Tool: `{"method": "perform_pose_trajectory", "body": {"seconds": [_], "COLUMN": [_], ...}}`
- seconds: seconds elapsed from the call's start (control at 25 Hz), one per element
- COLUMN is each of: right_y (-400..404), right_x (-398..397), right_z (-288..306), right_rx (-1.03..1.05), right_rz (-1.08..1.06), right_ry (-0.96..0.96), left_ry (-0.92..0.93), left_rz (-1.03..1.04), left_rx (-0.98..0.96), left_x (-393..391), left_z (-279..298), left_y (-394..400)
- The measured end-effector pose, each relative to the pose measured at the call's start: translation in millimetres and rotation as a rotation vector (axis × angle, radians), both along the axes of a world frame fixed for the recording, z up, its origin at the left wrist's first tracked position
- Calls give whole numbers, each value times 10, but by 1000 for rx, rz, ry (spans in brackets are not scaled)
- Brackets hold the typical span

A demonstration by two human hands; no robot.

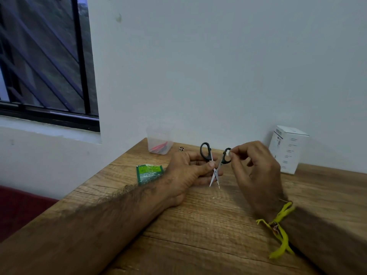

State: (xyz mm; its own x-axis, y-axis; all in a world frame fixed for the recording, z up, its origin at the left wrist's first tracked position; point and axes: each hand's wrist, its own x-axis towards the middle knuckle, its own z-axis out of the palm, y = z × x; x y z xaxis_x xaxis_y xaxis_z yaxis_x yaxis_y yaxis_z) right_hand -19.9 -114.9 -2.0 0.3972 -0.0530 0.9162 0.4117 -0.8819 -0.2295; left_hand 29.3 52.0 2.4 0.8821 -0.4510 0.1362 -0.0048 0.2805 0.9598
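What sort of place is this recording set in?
Likely a desk at home: a wooden table against a white wall, a barred window, and scissors held between left hand and right hand.

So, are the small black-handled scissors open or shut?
Open: on the small black-handled scissors, handle loops stand apart and blade tips are parted.

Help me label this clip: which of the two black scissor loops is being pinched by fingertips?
The loop on the right: the right hand pinches its top. The other loop stands free above the left hand, which holds the scissors lower down.
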Motion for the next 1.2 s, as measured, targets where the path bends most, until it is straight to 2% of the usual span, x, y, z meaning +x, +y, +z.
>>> {"method": "perform_pose_trajectory", "body": {"seconds": [0.12, 0.48, 0.76, 1.2], "right_y": [34, 47, 52, 69], "right_x": [-9, -23, -33, 30], "right_z": [-13, -23, 8, 5], "right_rx": [-124, -220, -91, -116], "right_rz": [36, 67, 70, 71], "right_ry": [58, 128, 22, -19], "left_ry": [8, 15, -122, -208], "left_rz": [7, 9, -60, -65], "left_rx": [9, 34, 93, 136], "left_x": [-1, 10, -47, -96], "left_z": [4, 20, -21, 1], "left_y": [1, -7, -24, -22]}}
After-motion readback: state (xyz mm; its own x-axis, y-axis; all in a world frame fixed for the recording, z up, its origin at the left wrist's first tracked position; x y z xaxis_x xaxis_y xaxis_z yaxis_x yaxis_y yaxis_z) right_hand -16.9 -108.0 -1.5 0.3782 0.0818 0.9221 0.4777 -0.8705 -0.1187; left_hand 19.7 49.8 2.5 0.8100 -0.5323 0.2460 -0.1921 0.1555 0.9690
